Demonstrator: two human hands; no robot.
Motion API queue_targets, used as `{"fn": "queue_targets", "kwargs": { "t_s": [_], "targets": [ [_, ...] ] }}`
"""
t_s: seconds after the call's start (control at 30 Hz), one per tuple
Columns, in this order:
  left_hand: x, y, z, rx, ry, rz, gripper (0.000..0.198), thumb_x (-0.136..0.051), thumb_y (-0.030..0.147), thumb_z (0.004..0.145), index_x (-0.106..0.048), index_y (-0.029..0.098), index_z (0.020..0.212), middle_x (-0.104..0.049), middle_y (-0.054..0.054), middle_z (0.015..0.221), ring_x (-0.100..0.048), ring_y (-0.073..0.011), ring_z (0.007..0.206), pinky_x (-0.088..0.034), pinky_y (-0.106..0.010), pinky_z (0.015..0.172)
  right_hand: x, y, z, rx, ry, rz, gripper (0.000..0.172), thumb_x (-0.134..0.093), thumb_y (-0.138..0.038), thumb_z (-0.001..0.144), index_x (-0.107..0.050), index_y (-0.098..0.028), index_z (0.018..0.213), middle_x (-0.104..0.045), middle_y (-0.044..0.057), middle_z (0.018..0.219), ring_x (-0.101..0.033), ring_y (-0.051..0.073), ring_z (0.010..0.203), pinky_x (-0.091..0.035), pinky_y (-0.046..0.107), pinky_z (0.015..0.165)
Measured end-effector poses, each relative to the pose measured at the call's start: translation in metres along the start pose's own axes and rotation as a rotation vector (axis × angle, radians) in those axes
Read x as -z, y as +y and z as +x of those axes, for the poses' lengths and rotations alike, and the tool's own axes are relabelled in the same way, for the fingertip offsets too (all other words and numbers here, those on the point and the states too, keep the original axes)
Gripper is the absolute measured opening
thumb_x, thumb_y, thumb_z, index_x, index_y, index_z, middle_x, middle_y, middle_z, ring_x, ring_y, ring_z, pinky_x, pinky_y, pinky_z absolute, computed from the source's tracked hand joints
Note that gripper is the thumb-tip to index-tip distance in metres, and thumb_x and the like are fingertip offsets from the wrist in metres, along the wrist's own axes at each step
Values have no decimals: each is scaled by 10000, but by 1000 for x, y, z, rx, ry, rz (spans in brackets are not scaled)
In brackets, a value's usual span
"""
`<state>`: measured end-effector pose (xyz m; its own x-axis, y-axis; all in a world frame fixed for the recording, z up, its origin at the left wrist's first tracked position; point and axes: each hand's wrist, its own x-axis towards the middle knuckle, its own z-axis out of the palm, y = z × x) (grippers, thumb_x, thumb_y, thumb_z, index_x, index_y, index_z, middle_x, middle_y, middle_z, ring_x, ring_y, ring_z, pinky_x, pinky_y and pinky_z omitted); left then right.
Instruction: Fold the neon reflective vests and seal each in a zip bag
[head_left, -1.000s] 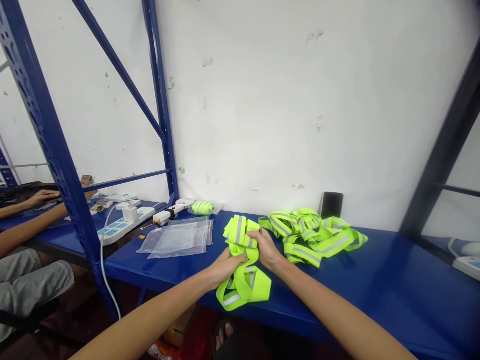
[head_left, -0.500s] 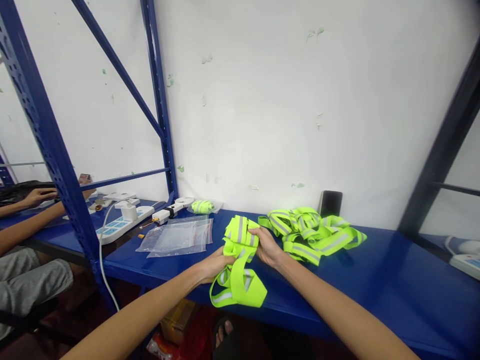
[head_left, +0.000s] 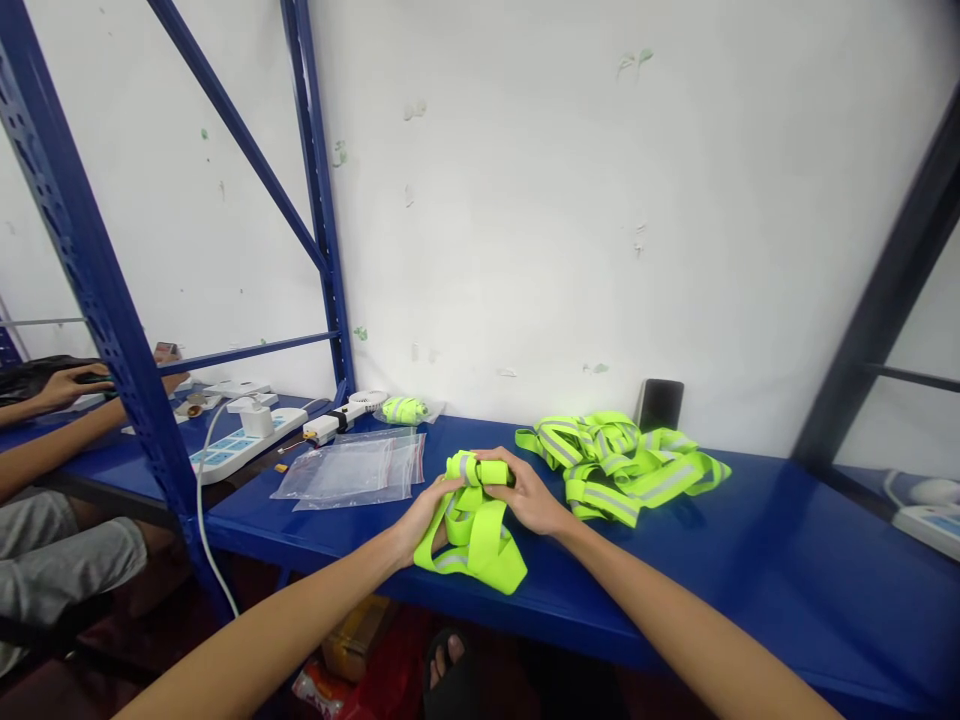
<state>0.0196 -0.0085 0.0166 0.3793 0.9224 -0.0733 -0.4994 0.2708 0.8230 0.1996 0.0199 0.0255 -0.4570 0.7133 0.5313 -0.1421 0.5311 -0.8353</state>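
Between my hands is a neon-yellow reflective strap [head_left: 491,540] with a silver stripe, partly rolled into a bundle at its top. My left hand [head_left: 421,522] is closed on the strap's left side, some of its fingers hidden behind the fabric. My right hand [head_left: 529,492] grips the rolled end, thumb in front and fingers over the top. Loose loops of the strap hang below, over the front edge of the blue table [head_left: 720,590]. Just beyond my right hand lies a loose pile of similar reflective straps [head_left: 630,465].
Clear zip bags [head_left: 352,472] lie to the left. Behind them are a bagged strap roll [head_left: 405,410] and a white handheld fan [head_left: 337,422]. A power strip [head_left: 247,445] and blue rack post [head_left: 112,290] stand farther left, beside another person's arm [head_left: 60,450]. A dark phone [head_left: 660,405] leans against the wall.
The upper part of the strap has been turned down into a smaller, tighter roll. My right hand has moved its fingers over the top, and the hanging loops sit slightly higher.
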Motion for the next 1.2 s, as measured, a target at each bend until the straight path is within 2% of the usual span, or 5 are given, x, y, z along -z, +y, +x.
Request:
{"fn": "queue_targets", "kwargs": {
  "t_s": [0.17,0.37,0.57,0.8,1.2],
  "targets": [
    [2,1,0,67,-85,-37,452,-566,507,827,-571,135,1085,-691,-104,912,-666,-252,864,-501,-327,762,0,-1,-4,45,-16,-91,346,-555,-104,740,-678,-272,1016,-583,39,1248,-427,248,1246,-255,431,1066],
    [14,-3,4,-73,143,196,434,-656,362,758,-523,180,1129,-676,-49,874,-658,-232,796,-496,-320,721,-3,15,0,-85,120,156,326,-560,-263,758,-667,-283,1065,-437,7,1422,-309,260,1348,-223,437,1090],
    [4,11,-6,-256,190,485,586,-593,301,786,-364,267,1324,-617,-45,1061,-619,-202,843,-473,-296,736,-18,16,5,-538,248,644,704,-734,-260,673,-429,-266,1308,-663,53,1081,-647,239,962,-489,384,822],
    [-1,9,-2,-385,204,440,614,-539,199,722,-397,252,1317,-591,-38,1158,-581,-212,959,-442,-286,811,-28,-3,2,-400,3,786,388,-706,-184,682,-604,-156,1055,-711,64,932,-675,242,867,-503,379,813],
    [-3,-5,13,-383,118,143,584,-557,202,628,-550,179,1212,-681,-39,1053,-612,-249,990,-458,-324,862,-27,-7,3,-295,45,752,488,-777,-167,608,-592,-214,1057,-699,38,942,-653,241,917,-519,383,799]
  ]
}}
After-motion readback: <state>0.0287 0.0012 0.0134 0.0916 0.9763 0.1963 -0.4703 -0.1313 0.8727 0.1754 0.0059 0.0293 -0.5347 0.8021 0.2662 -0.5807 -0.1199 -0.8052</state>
